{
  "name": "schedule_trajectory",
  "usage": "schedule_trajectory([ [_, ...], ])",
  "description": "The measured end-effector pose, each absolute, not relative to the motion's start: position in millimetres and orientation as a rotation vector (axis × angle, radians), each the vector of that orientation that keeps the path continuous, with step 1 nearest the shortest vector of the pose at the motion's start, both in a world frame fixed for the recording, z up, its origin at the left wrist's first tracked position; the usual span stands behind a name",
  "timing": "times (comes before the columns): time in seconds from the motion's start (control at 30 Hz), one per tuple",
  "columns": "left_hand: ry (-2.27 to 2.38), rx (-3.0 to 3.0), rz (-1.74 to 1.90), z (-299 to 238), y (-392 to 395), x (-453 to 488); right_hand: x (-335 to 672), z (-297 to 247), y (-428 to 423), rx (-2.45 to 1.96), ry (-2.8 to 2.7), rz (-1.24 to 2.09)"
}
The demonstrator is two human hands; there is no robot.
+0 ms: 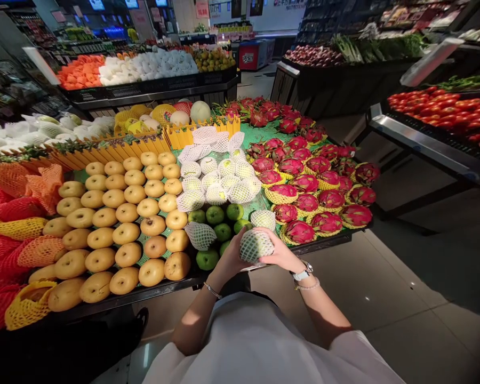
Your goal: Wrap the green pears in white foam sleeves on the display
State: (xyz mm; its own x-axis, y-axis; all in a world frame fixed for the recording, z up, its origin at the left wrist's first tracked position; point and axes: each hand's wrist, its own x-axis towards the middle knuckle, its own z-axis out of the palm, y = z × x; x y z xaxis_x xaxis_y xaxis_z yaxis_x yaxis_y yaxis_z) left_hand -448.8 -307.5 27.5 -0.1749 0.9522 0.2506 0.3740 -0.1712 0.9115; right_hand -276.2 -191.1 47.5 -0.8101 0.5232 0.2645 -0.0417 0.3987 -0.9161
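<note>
A round green apple in a white foam net is held between both my hands, just over the front edge of the fruit stand. My left hand grips it from the left, fingers partly hidden behind it. On the other side my right hand curls around it, thumb on the near face. Bare green apples lie just left of my hands, with a foam-netted fruit among them. Another netted fruit rests right behind the held one. Farther back is a cluster of white-netted fruit, with empty foam nets behind it.
Rows of brown-yellow pears fill the stand's left part, beside fruit in red nets. Dragon fruit covers the right part. Yellow slats divide the stand from melons. A tomato stand is at the far right.
</note>
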Motion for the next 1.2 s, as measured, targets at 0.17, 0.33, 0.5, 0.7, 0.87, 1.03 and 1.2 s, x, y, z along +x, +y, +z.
schedule_trajectory([
  [0.17, 1.674, 1.498, 1.456, 28, -293, -453, -291, 47, -148, -0.765, -1.97, 0.845],
  [0.33, 1.87, 1.491, 1.467, 33, -305, -467, -318, 48, -73, -0.871, -2.356, 0.496],
  [0.5, 1.975, 1.39, 1.496, 20, -325, -471, -341, 24, -44, -0.698, -2.598, 0.635],
  [0.7, 1.958, 1.376, 1.574, 12, -352, -467, -333, 19, -59, -0.659, -2.583, 0.591],
  [0.87, 1.953, 1.322, 1.59, 9, -375, -467, -347, 68, -36, -0.784, -2.62, 0.584],
  [1.03, 2.02, 1.183, 1.607, -6, -399, -468, -443, 99, 3, -0.512, -2.428, 0.609],
  [1.2, 2.252, 0.848, 1.611, -5, -437, -468, -536, 114, 50, -0.946, -2.584, 0.395],
])
